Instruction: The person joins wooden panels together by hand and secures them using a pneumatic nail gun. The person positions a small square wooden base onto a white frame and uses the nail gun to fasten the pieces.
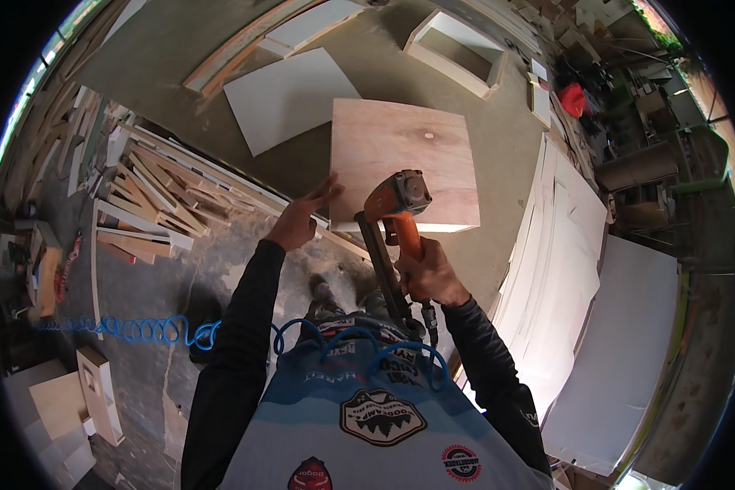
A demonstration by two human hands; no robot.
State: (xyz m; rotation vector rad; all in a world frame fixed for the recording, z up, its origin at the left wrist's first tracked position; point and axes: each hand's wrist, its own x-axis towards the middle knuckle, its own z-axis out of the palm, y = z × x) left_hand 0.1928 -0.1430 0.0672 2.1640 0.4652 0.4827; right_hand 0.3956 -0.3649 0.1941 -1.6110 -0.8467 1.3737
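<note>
Right hand [429,276] grips orange nail gun [396,214]; left hand [302,217] spread flat, touching square plywood panel [404,162].

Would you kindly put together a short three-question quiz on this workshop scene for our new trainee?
1. True or false: the right hand grips an orange nail gun.
2. The left hand is at the edge of: A) the plywood box B) the white panels C) the pile of wood strips.
3. What colour is the coiled air hose?

Key: 1 true; 2 A; 3 blue.
</note>
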